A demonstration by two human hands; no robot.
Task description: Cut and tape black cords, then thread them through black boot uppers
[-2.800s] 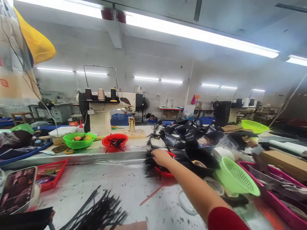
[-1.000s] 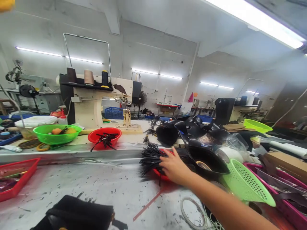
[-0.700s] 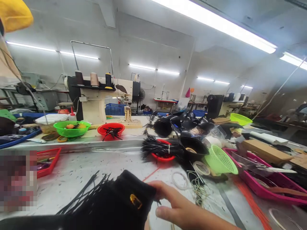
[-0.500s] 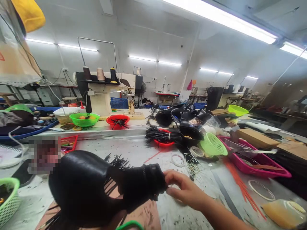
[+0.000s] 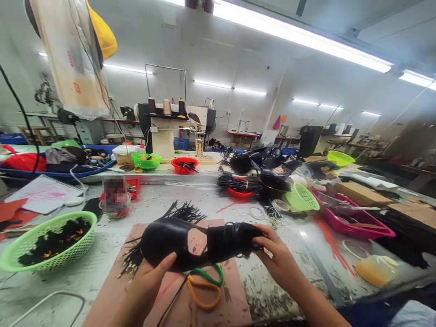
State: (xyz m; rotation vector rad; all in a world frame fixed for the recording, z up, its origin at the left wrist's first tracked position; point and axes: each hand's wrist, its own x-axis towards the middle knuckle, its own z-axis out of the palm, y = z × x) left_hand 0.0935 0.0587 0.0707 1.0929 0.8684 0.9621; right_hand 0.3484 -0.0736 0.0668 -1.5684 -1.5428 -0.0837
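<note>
One glossy black leather upper (image 5: 163, 237), gripped by left hand (image 5: 147, 282), right hand (image 5: 276, 257)

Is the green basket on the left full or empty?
Partly full: the green basket holds dark pieces across its bottom, below the rim.

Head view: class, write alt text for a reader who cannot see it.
The left hand and right hand hold a black shoe upper over a brown board, the right pinching its laced end. Scissors lie on the board beneath; a green basket of dark pieces sits to the left.
</note>
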